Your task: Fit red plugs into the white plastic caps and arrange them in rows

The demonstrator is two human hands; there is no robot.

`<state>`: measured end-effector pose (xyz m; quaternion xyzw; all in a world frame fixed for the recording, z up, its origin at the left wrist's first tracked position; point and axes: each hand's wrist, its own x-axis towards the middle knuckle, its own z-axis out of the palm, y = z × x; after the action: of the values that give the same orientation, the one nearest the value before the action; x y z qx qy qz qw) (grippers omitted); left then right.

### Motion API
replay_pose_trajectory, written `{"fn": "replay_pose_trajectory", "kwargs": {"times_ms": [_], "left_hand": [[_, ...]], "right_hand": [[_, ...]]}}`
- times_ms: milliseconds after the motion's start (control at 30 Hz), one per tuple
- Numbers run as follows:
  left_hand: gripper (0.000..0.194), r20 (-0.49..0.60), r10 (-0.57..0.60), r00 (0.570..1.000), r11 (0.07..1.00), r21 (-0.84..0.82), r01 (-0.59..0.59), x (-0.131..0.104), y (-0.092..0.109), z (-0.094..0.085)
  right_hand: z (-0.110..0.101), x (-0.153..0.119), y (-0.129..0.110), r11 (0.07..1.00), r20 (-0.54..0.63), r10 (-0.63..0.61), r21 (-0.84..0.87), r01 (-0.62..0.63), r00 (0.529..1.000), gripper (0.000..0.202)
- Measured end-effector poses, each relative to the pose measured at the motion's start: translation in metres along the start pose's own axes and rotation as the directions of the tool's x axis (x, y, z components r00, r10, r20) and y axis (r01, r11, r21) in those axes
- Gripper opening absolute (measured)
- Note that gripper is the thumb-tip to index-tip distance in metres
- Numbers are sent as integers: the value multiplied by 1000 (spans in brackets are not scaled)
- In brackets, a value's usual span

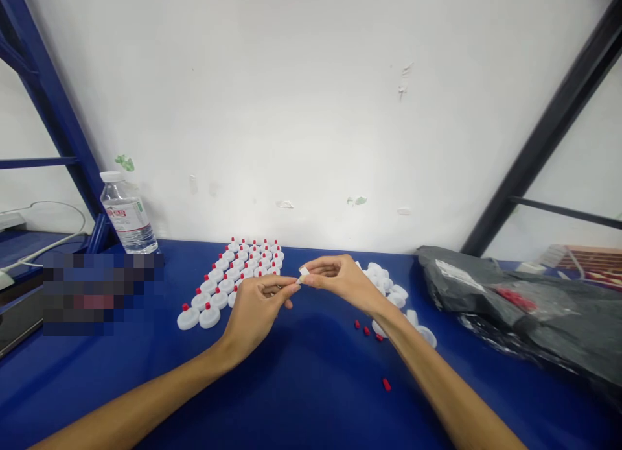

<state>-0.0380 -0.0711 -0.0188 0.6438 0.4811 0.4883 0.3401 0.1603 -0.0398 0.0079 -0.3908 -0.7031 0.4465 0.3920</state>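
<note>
Left hand [260, 307] and right hand [347, 283] meet at frame centre, fingertips of both pinched narrow on a small white piece [304, 272], mostly covered by the fingers; it's held above the blue worktop [301, 391]. Just left of centre, rows of red-tipped white caps [209, 317] stand upright, partly behind the left hand; right of centre, loose white caps [397, 299] lie heaped beyond the right forearm, with four loose red tips [386, 384] nearer centre and lower right; grey plastic bag [451, 288] at right edge, water bottle [127, 213] at left.
</note>
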Motion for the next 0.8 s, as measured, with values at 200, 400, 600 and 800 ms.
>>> {"fn": "replay_pose_trajectory", "kwargs": {"times_ms": [200,400,600,800], "left_hand": [[25,-18,117,993,990,83,-116,-1,3,-2],[26,26,244,969,952,186,-244,2,2,-7],[26,258,407,876,755,446,-481,11,26,-30],[34,583,138,800,486,664,-568,1,27,-76]], "right_hand": [[3,0,1,993,-14,52,104,-51,999,46],[6,0,-3,981,-5,85,174,-83,996,52],[3,-3,-12,999,37,-10,48,8,999,45],[-7,-4,-20,997,-89,-71,-11,71,993,56]]}}
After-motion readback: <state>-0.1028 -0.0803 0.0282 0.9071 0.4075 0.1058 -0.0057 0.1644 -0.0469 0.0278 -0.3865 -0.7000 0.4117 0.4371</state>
